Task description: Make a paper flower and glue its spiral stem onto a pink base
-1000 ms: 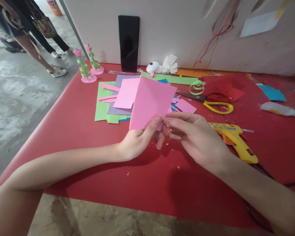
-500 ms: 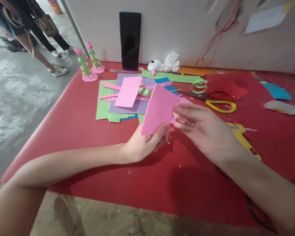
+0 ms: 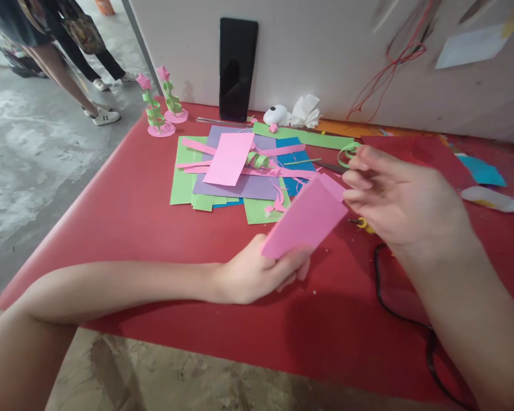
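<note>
My left hand (image 3: 257, 274) grips a pink paper sheet (image 3: 305, 220) by its lower corner, tilted up to the right above the red table (image 3: 124, 217). My right hand (image 3: 405, 197) hovers just right of the sheet's upper edge, fingers loosely curled, holding nothing that I can see. It covers most of the scissors, whose yellow handle (image 3: 362, 223) peeks out below the palm. A green paper curl (image 3: 346, 153) lies just behind the fingertips.
A heap of coloured paper sheets (image 3: 235, 174) lies mid-table. Two paper flowers (image 3: 156, 111) stand at the back left, a black phone (image 3: 236, 68) leans on the wall, a glue bottle (image 3: 492, 200) lies right. A black cable (image 3: 394, 311) runs under my right arm. People stand at far left.
My left hand lowered and tilted the pink sheet toward the right. My right hand let go of it and moved up and right, over the scissors and glue gun.
</note>
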Available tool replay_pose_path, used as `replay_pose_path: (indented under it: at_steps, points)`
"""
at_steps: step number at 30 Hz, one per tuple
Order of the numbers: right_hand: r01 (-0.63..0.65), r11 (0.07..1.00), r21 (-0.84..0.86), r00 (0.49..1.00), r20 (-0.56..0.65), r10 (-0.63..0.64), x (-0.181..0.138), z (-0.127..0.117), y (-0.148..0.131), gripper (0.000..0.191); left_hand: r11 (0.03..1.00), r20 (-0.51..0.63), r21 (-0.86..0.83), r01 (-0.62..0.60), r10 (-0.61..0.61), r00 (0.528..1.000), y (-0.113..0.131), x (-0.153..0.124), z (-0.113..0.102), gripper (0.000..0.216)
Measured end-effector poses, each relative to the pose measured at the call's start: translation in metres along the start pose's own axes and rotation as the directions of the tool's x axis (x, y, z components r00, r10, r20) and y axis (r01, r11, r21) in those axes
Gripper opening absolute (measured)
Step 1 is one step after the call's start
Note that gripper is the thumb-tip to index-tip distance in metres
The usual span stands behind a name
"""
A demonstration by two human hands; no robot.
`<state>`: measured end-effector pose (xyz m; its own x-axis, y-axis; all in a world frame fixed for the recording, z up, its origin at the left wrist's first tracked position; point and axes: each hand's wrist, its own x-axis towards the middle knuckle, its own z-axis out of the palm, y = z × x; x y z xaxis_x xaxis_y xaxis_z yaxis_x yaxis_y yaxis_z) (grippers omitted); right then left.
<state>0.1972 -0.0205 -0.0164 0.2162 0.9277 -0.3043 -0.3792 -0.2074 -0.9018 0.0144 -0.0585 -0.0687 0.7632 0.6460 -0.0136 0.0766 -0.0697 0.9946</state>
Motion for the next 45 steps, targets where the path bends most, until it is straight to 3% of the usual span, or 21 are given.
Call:
replay_pose_path:
  at_steps: [2, 7, 13, 18, 22, 29, 35, 41, 45]
  points:
    - [-0.001, 0.999, -0.051, 0.998, 0.067, 0.005, 0.000, 0.000, 0.004, 0.009, 0.995, -0.084, -0.098, -0.026, 0.017, 0.996, 0.001, 0.003, -0.003, 0.040]
    - [-0.022, 0.982, -0.190, 0.957, 0.280, 0.075, -0.014, 0.009, 0.025, 0.025, 0.977, -0.212, -0.204, -0.057, 0.013, 0.977, 0.004, 0.014, -0.015, 0.040]
    - [-0.049, 0.986, -0.160, 0.965, 0.246, 0.088, -0.031, 0.019, 0.040, 0.020, 0.991, -0.295, -0.110, -0.075, 0.040, 0.955, 0.002, 0.018, -0.018, 0.044]
    - [-0.149, 0.985, -0.084, 0.960, 0.227, 0.165, -0.031, 0.018, 0.040, 0.018, 0.998, -0.270, 0.017, -0.054, 0.057, 0.961, 0.003, 0.017, -0.018, 0.046]
    - [-0.196, 0.976, -0.096, 0.941, 0.261, 0.215, -0.027, 0.017, 0.038, 0.022, 0.998, -0.267, -0.014, -0.054, 0.048, 0.962, 0.004, 0.017, -0.018, 0.043]
    - [-0.087, 0.993, -0.083, 0.977, 0.187, 0.101, -0.019, 0.013, 0.026, 0.029, 0.999, -0.174, 0.034, 0.017, -0.010, 0.985, 0.008, 0.012, -0.014, 0.043]
    - [-0.104, 0.993, -0.053, 0.980, 0.167, 0.112, -0.016, 0.012, 0.017, 0.031, 0.999, -0.165, -0.025, 0.019, -0.023, 0.986, 0.007, 0.009, -0.011, 0.043]
    - [-0.008, 1.000, -0.020, 0.998, 0.056, 0.009, -0.003, 0.004, -0.004, 0.021, 0.999, 0.008, -0.048, 0.024, -0.024, 1.000, 0.004, 0.005, -0.005, 0.042]
    - [-0.074, 0.990, -0.120, 0.978, 0.185, 0.096, -0.004, 0.002, -0.002, 0.011, 0.997, -0.056, -0.066, -0.034, 0.030, 0.998, 0.006, 0.011, -0.014, 0.037]
